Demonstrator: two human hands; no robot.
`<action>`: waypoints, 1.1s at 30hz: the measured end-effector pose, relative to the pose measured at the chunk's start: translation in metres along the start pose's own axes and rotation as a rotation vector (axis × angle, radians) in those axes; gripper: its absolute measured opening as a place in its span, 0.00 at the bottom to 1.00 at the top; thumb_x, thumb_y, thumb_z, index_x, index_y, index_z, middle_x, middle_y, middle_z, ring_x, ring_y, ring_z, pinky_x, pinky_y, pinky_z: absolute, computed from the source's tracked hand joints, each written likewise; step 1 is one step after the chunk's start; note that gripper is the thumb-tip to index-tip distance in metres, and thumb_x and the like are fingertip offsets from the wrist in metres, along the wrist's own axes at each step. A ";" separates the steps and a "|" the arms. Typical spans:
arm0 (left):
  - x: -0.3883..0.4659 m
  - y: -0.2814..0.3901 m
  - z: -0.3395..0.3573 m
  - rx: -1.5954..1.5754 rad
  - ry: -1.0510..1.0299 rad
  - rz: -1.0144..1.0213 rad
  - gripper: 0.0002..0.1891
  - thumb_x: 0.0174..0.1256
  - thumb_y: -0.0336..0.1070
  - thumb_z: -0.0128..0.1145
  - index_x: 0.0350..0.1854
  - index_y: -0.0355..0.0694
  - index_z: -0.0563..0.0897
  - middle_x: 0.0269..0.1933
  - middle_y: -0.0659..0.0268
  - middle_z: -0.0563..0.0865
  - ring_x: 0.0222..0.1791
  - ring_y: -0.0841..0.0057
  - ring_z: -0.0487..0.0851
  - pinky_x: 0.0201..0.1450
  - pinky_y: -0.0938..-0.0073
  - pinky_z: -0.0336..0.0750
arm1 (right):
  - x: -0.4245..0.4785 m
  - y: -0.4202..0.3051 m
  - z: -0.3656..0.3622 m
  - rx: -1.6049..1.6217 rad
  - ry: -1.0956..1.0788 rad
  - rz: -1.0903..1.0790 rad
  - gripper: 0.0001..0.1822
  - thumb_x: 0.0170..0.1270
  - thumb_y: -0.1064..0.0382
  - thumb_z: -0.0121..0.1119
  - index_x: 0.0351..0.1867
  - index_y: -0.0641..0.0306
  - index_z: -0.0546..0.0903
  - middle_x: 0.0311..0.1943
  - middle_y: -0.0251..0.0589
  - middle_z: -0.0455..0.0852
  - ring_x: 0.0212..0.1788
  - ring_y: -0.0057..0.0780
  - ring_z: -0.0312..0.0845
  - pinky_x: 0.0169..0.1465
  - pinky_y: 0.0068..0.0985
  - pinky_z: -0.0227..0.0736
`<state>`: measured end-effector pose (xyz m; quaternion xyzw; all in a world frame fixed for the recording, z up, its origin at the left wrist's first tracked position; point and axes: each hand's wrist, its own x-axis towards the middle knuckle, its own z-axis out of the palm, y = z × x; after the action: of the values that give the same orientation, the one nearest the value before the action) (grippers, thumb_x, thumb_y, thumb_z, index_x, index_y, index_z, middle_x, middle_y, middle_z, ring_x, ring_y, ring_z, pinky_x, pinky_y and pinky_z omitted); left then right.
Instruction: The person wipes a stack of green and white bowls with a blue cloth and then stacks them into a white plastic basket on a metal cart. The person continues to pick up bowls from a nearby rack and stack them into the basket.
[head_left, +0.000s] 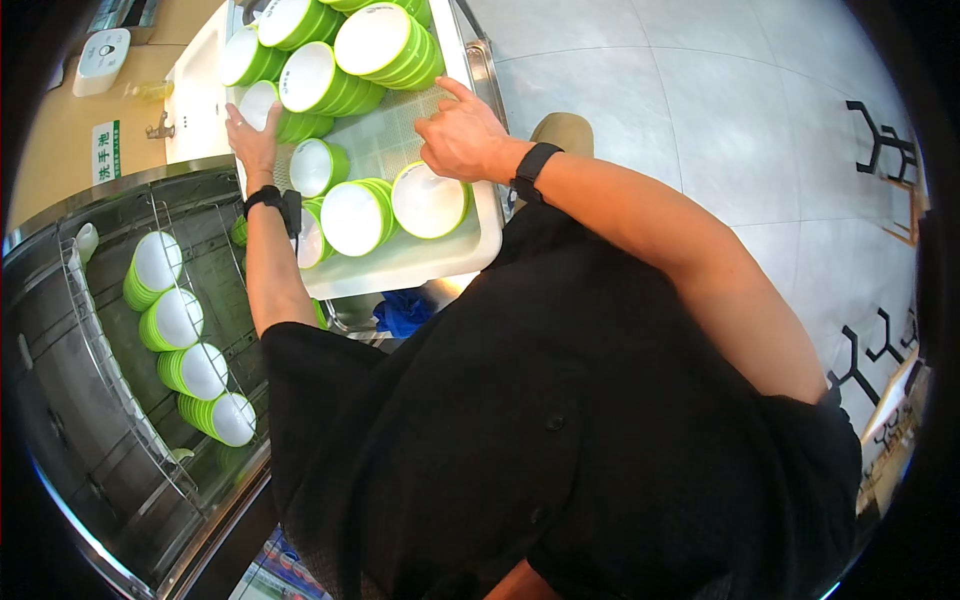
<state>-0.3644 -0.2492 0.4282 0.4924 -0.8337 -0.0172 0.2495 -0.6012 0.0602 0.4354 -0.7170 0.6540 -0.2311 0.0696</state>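
Note:
A white plastic tray (480, 247) stands before me, holding several stacks of bowls with lime-green outsides and white insides. My left hand (255, 142) is at the tray's left side, thumb and fingers spread beside a tipped bowl stack (306, 127). Whether it touches that stack I cannot tell. Over the tray's right edge, my right hand (463, 129) has its index finger stretched toward the base of a large bowl stack (390, 45), with the other fingers curled. Nearer me lie a small bowl (311, 166), a stack (352, 217) and a wide bowl (429, 201).
At left, a steel cabinet (97, 315) contains a wire rack (191, 289) with several bowl stacks (202, 371). Beyond it are a white sink (196, 97), a tap (160, 127) and a sign with writing (106, 152). Blue cloth or plastic (405, 311) lies below the tray. Grey tiled floor (720, 112) extends right.

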 end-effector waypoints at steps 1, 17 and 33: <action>-0.005 -0.001 -0.001 -0.100 0.030 0.001 0.53 0.53 0.66 0.61 0.71 0.27 0.58 0.69 0.37 0.60 0.72 0.53 0.57 0.72 0.59 0.53 | 0.000 0.001 -0.002 0.007 0.005 0.006 0.10 0.54 0.61 0.52 0.21 0.60 0.80 0.19 0.46 0.83 0.34 0.42 0.80 0.71 0.42 0.51; -0.061 0.001 0.008 0.590 -0.932 0.065 0.68 0.34 0.71 0.69 0.70 0.22 0.53 0.67 0.36 0.65 0.68 0.47 0.65 0.66 0.62 0.65 | -0.001 0.002 0.000 -0.001 -0.047 -0.030 0.09 0.54 0.60 0.52 0.23 0.61 0.81 0.20 0.47 0.84 0.35 0.42 0.81 0.71 0.42 0.50; -0.058 0.064 -0.105 0.005 -0.610 -0.038 0.57 0.36 0.48 0.73 0.69 0.23 0.58 0.58 0.39 0.72 0.61 0.52 0.73 0.62 0.65 0.68 | -0.001 0.003 0.006 -0.047 -0.033 -0.026 0.10 0.54 0.60 0.52 0.22 0.61 0.81 0.20 0.47 0.84 0.34 0.42 0.81 0.71 0.43 0.50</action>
<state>-0.3484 -0.1451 0.5149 0.4803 -0.8609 -0.1671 -0.0138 -0.6015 0.0593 0.4291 -0.7305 0.6488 -0.2045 0.0607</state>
